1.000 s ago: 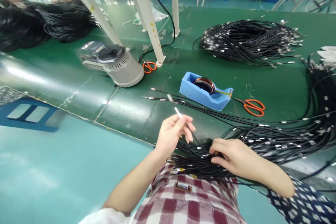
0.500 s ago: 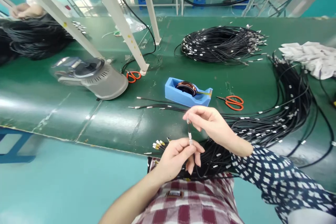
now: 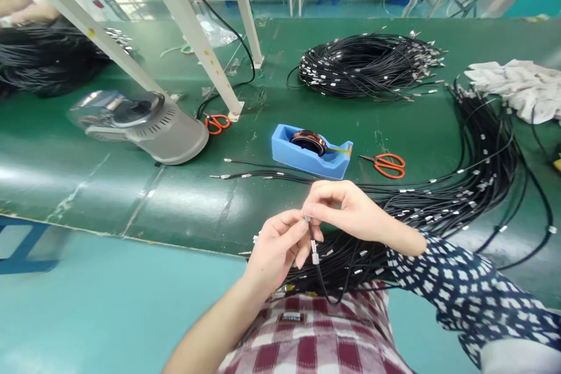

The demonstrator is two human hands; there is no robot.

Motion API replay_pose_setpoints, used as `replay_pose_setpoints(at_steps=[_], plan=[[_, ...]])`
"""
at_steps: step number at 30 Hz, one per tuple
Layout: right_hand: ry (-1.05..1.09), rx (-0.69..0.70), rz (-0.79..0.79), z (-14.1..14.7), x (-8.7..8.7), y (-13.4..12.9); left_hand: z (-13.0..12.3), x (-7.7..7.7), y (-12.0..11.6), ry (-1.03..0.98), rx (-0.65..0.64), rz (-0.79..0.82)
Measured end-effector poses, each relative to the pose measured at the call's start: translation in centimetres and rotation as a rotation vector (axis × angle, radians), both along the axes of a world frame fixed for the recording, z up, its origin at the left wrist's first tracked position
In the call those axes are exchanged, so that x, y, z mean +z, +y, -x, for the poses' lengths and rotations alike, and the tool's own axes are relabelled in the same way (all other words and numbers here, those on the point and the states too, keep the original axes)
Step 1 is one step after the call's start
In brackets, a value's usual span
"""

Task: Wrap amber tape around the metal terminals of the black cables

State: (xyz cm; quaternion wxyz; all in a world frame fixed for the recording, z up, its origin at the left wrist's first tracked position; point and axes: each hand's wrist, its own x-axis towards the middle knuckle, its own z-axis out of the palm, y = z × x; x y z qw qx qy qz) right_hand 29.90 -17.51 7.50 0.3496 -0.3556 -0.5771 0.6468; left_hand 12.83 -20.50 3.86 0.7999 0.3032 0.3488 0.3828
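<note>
My left hand and my right hand meet at the bench's front edge, both closed in a pinch on the end of one black cable. A white label and metal fitting show on that cable just below the fingertips, and the cable loops down toward my lap. The very tip is mostly hidden by my fingers. Behind and under my right hand lies a large bundle of black cables with small white labels. Just beyond the hands stands a blue tape dispenser with a roll of amber tape.
Orange-handled scissors lie right of the dispenser, another orange pair by a white post. A grey machine stands left. A coiled cable bundle and white crumpled material lie farther back. At far left, a person's hand rests on cables.
My left hand has moved up to meet my right at the cable's tip. The labelled fitting, earlier in my left fingers, now hangs free below them. The view has shifted slightly.
</note>
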Motion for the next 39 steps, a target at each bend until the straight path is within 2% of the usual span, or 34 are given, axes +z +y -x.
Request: replay_pose_setpoints(at_steps=[3,6,9,11,15,23,31,35,39], plan=[[-0.007,-0.009,-0.009,0.0,-0.2,0.1,-0.1,-0.5,-0.2,-0.112,-0.009,0.080],[0.073,0.008,0.069,0.2,-0.5,0.0,-0.4,-1.2,-0.6,-0.274,-0.031,0.139],[0.145,0.040,0.159,0.3,-0.6,-0.2,-0.6,-1.6,-0.9,-0.383,-0.064,0.130],[0.129,0.027,0.158,0.4,-0.6,-0.3,-0.7,-1.6,-1.0,-0.393,-0.070,0.103],[0.084,-0.022,0.144,0.6,-0.4,-0.4,-0.6,-1.4,-1.0,-0.340,-0.062,0.048],[0.062,-0.028,0.112,0.8,-0.3,-0.2,0.1,-0.7,-0.6,-0.147,-0.017,-0.001],[-0.162,-0.102,-0.058,1.3,-0.7,-0.7,0.0,-0.7,-0.7,0.052,0.084,0.048],[-0.079,-0.063,0.004,0.9,-0.9,-0.1,0.6,-0.9,-0.7,0.104,-0.014,-0.015],[-0.165,-0.127,-0.041,0.5,-1.1,0.2,1.4,-1.2,-1.3,0.207,-0.157,-0.084]])
